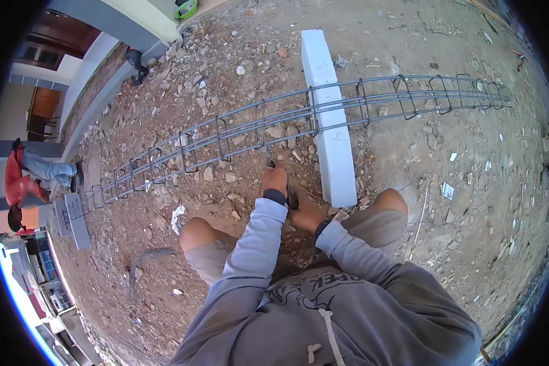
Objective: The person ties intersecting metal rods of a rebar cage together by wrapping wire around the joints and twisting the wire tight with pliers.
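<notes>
My left hand (275,177) is closed just below the lower bar of a long rebar cage (262,122), with a small dark tip showing beyond its fingers. Close beside its wrist, my right hand (308,213) is curled around a dark, narrow hand tool (293,198). Whether the tip and this tool are one piece is hard to make out. The cage, made of long steel bars with square stirrups, runs across in front of my knees. A pale white-blue block beam (334,146) lies crosswise under it, right of my hands.
Stony, rubble-strewn dirt surrounds me. At far left a person in a red shirt (17,183) bends near a grey block (76,221) at the cage's end. Loose wire (143,257) lies left of my knee. A green basin (186,8) stands by the building.
</notes>
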`<state>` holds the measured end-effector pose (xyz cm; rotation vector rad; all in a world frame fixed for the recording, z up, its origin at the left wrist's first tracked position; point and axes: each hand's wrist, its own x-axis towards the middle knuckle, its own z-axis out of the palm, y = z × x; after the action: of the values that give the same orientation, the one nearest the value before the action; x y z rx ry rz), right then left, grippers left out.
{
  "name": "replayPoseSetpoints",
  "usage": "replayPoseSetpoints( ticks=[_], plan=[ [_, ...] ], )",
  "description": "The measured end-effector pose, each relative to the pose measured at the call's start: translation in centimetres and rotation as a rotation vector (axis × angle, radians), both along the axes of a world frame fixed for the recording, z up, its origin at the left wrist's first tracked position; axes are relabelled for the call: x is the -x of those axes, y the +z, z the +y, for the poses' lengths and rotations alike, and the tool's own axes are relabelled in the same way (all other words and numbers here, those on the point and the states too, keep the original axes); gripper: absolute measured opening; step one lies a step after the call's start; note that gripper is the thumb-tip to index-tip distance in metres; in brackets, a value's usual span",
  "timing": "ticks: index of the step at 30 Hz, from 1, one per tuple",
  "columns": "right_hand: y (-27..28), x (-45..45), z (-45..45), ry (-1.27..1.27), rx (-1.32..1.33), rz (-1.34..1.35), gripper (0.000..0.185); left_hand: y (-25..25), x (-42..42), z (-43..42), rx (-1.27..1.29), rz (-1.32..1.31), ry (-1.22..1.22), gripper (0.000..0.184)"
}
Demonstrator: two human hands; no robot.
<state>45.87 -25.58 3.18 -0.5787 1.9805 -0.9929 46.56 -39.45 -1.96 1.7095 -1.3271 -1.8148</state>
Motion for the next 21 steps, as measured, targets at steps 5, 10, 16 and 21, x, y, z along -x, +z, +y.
replayPoseSetpoints(
  ticks=[5, 10, 16, 21],
  plan=[
    [-1.6, 1.4, -1.2, -0.037, 0.187, -0.923, 0.036, 3.6, -1.1, -0.1, 0.121, 0.083, -0.051, 0.025],
    [-0.7, 4.2, 0.0, 0.027, 0.206, -1.418, 0.038, 3.8, -2.5, -1.5, -0.392, 0.294, 0.013, 0.027],
    [0.0, 5.0, -1.0, 0.277, 0.103, -0.063, 0.061, 2.2, -3.4, -0.7, -0.405, 0.337, 0.098, 0.032],
    [-0.3, 3.8, -2.4, 0.361, -0.002, 0.09, 0.056, 6.0, -4.4, 0.6, -0.384, 0.326, 0.217, 0.035]
  ],
)
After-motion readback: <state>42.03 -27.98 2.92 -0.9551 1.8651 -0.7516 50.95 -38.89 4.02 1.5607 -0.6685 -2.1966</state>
